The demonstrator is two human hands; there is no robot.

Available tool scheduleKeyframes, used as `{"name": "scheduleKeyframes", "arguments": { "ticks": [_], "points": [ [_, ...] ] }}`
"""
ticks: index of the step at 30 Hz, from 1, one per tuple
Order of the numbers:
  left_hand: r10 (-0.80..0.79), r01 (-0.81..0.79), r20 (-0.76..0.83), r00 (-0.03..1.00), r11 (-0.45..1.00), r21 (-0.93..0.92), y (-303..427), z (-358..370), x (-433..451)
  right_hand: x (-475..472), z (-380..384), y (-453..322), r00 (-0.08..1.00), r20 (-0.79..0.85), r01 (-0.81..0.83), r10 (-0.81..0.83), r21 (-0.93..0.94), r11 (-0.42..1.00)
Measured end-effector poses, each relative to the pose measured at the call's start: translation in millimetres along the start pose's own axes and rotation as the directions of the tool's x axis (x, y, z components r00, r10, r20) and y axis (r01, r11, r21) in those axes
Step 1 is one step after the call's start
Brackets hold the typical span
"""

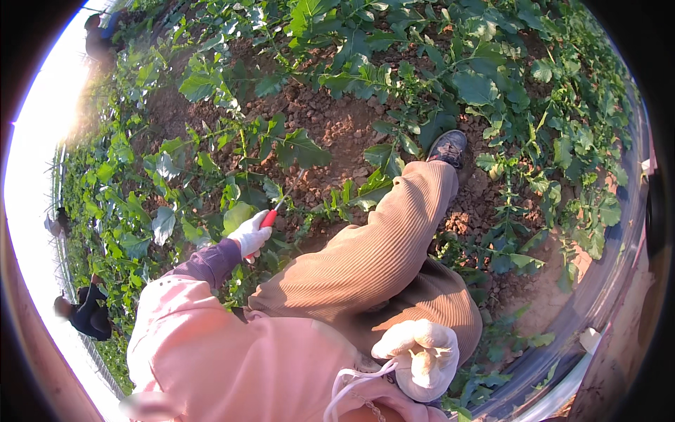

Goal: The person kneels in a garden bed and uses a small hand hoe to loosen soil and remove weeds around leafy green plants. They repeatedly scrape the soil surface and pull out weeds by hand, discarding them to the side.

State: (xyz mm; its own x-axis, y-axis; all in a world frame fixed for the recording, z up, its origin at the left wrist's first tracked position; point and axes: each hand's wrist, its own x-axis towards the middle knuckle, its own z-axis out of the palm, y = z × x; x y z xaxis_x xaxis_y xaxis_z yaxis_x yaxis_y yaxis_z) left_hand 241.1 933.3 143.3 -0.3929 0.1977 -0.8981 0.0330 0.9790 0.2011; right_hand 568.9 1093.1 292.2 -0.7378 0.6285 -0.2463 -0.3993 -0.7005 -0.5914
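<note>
My left hand, in a white glove, is closed around the red handle of a hand tool. The tool's thin metal blade or shaft points up and away, its far end close to a lobed green leaf. Whether it is a knife or another tool cannot be told. Above my lap, my right hand, also in a white glove, has its fingers curled in towards the palm. No object shows in it. Leafy plants, radish-like in their leaves, surround the left hand.
Crumbly brown soil lies between the plants. My shoe is planted among leaves. Dark plastic sheeting runs along the right edge. At the left, several people, one in dark clothes, are among the plants.
</note>
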Motion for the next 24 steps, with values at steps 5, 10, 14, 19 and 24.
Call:
{"name": "scheduleKeyframes", "arguments": {
  "ticks": [5, 10, 14, 19, 24],
  "points": [
    [0.187, -0.199, -0.138, 0.973, 0.977, -0.074, 34.6, 17.5, 71.6, 1.9, -1.9, 0.0, 0.996, 0.085, -0.039, 0.041, -0.027, 0.999],
    [0.318, -0.356, -0.178, 0.931, 0.897, -0.261, 153.0, 4.8, 155.6, 1.8, -6.0, 4.4, 0.986, 0.165, 0.021, -0.01, -0.065, 0.998],
    [0.341, -0.348, -0.178, 0.923, 0.938, -0.009, 130.4, 42.2, 154.7, 5.4, -8.9, 2.0, 0.984, 0.172, 0.059, -0.045, -0.078, 0.995],
    [0.269, -0.268, 0.028, 0.963, 0.941, 0.206, 32.4, 47.9, 76.4, 10.1, -10.4, -0.5, 0.98, 0.193, 0.071, -0.057, -0.067, 0.995],
    [0.205, -0.209, 0.09, 0.975, 0.978, 0.03, 12.5, 36.9, 41.2, 2.4, -8.4, 4.8, 0.993, 0.106, 0.04, -0.046, 0.055, 0.998]
  ]
}}
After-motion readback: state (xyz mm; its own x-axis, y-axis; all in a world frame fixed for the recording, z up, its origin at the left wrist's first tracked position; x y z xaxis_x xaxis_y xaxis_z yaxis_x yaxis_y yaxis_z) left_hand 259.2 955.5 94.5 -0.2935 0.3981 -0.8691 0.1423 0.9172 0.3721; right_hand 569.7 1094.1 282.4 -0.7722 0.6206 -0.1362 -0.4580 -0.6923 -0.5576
